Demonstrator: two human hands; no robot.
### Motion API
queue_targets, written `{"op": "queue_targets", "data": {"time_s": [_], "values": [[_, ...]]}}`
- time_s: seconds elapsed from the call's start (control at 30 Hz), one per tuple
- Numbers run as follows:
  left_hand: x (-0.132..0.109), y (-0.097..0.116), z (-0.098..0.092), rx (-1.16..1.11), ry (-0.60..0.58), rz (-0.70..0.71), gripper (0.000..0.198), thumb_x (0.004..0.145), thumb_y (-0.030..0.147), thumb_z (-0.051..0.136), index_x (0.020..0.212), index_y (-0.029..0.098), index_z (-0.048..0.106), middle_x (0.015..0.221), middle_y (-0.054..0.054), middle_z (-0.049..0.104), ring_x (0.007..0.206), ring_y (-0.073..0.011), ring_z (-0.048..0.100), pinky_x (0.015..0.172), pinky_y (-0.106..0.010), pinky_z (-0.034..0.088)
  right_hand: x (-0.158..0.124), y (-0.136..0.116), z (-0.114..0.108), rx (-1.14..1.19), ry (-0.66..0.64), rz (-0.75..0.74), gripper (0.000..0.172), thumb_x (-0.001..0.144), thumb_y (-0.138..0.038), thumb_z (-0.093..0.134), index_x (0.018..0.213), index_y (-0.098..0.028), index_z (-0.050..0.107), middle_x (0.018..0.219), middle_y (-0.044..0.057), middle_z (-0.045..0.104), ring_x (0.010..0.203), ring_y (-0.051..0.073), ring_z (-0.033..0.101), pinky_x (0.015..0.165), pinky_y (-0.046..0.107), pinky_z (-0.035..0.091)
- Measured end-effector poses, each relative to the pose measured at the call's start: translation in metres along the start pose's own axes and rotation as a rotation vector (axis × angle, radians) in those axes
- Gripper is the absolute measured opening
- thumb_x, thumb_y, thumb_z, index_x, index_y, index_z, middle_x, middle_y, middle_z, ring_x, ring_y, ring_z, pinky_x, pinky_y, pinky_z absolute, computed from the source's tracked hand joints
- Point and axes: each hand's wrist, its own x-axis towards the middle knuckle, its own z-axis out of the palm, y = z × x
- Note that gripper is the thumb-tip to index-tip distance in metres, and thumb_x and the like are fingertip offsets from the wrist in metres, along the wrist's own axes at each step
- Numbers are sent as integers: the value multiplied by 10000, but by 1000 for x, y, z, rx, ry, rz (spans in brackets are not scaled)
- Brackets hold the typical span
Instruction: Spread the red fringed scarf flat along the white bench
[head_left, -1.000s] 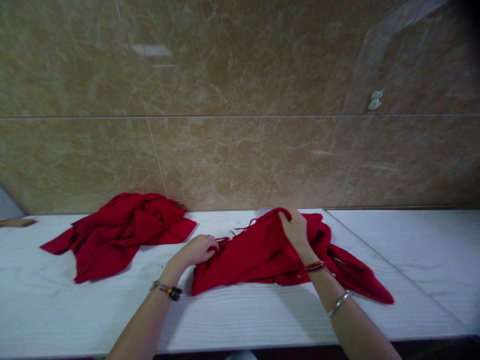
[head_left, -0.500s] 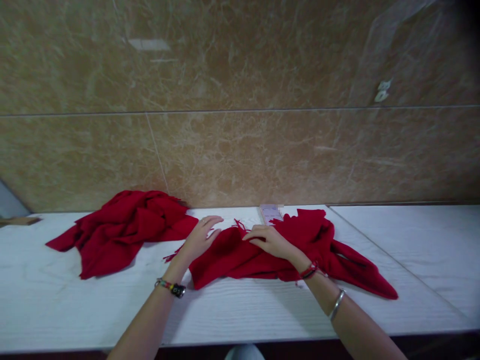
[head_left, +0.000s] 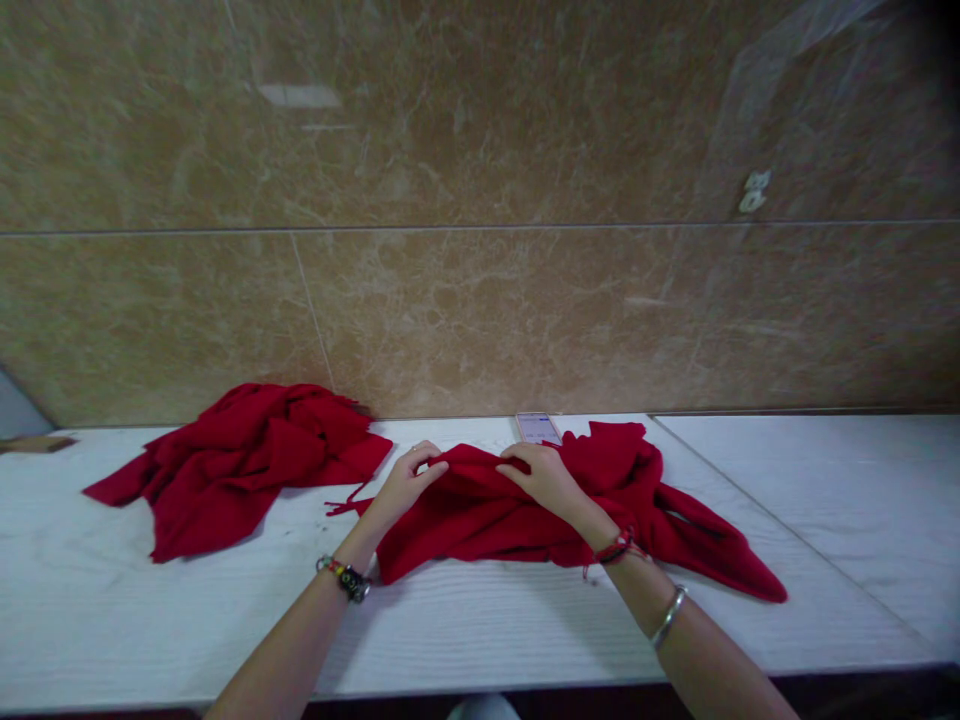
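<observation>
A red fringed scarf (head_left: 480, 515) lies bunched and stretched sideways on the white table in front of me. My left hand (head_left: 409, 480) pinches its far edge near the left end, thumb and fingers closed on the cloth. Further right, my right hand (head_left: 544, 478) grips the same far edge, and the cloth between the two hands is slightly raised. Loose fringe hangs out to the left of my left wrist. The scarf's right end trails in a crumpled heap to a point beyond my right forearm.
A second red cloth (head_left: 255, 460) lies crumpled at the left, near the wall. A phone (head_left: 537, 428) rests flat behind the scarf. Brown marbled tiles (head_left: 480, 310) rise along the table's (head_left: 465, 640) back edge. A small brown piece (head_left: 37, 444) lies at the far left.
My left hand has moved slightly right and closed on the scarf's edge. My right hand has closed on it too. The edge between them has lifted, covering the fringe there.
</observation>
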Motion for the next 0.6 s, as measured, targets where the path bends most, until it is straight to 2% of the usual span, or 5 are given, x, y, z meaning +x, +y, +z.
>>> {"op": "queue_targets", "data": {"time_s": [0.2,0.3,0.37,0.43,0.6], "values": [[-4,-3,-1,-336,-158,-51,227,752,364,580,842,179,482,1073,-78,536,964,-173,524,845,-320,386,0,5,-1,29,-44,-30,104,737,-95,564,763,-163,638,764,43,671,724,158,610,691,272,461],[-8,3,6,-203,-261,-61,354,766,333,566,1077,197,466,1049,-72,566,862,-153,551,768,-298,418,0,-3,1,62,-95,-75,136,736,-78,558,784,-171,645,780,37,673,733,148,610,696,258,460],[-9,8,9,-36,-278,-12,302,757,296,575,1038,197,532,932,-42,609,810,-150,550,751,-286,415,-1,-7,2,61,-104,-74,133,742,-86,559,795,-172,647,784,36,673,735,145,608,696,255,459],[-7,11,7,89,-227,38,151,777,283,540,871,186,607,825,-25,621,786,-152,550,752,-281,408,-1,-8,2,46,-111,-64,109,750,-107,566,787,-171,647,773,38,672,725,146,606,688,255,457],[-1,5,-7,208,59,60,189,808,292,469,735,171,593,721,-16,597,704,-143,537,677,-257,408,-1,-2,0,5,-139,-37,59,744,-126,590,746,-163,637,731,40,665,674,146,595,643,247,449]]}}
